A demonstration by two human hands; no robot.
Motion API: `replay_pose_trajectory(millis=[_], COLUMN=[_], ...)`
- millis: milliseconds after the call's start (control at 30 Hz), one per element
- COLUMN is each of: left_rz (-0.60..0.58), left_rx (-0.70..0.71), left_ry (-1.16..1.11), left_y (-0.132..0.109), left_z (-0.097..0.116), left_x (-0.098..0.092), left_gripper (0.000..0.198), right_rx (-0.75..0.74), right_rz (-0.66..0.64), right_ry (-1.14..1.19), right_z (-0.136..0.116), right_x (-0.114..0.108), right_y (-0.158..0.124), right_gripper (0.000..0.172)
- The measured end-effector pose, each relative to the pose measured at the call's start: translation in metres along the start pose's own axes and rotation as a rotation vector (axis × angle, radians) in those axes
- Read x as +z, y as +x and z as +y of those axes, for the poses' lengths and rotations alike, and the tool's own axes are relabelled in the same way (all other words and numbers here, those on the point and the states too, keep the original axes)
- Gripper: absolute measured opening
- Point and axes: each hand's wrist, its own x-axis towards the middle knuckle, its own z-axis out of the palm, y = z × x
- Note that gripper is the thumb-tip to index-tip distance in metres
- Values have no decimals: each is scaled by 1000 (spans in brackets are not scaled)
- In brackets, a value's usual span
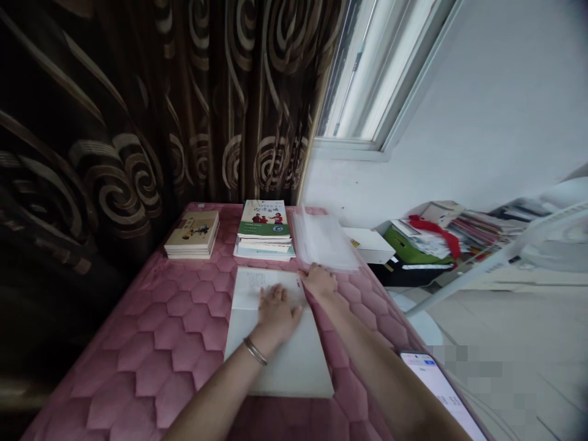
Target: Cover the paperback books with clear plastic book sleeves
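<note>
An open book (285, 367) with pale, mostly blank pages lies flat on the pink quilted surface, a crease running across it. Small print and a red mark show near its far edge. My left hand (278, 312), with a metal bangle at the wrist, rests on the page with its fingers spread; it is slightly blurred. At the far right edge of the book, my right hand (320, 280) has its fingers curled on the margin. Just beyond that hand lie clear plastic sheets (324, 239), which look like book covers.
Behind the open book stands a stack of books (264, 226) with a green and white one on top. A smaller tan stack (193, 234) sits to its left. A phone (436, 392) lies at the right edge. Beyond are a white box (370, 245), a white fan (496, 263) and a dark curtain (206, 110).
</note>
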Motion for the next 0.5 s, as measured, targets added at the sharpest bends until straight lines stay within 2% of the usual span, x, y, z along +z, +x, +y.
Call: replay_pose_trajectory(millis=[133,267,367,500], left_rz=[10,-100,-106,-89], left_rx=[-15,-3,7,-21], left_ry=[74,60,65,90], left_y=[16,31,35,33], left_z=[-49,-72,-76,-91], left_x=[-15,-20,-20,-23], left_gripper=[53,56,56,56], right_rx=[-277,-524,-554,-438], right_rz=[-35,-154,-225,-249], right_ry=[-5,29,40,-6], right_z=[-19,-55,-69,-50], right_x=[-3,8,17,17], right_y=[-17,-36,-44,-43], right_gripper=[42,48,50,57])
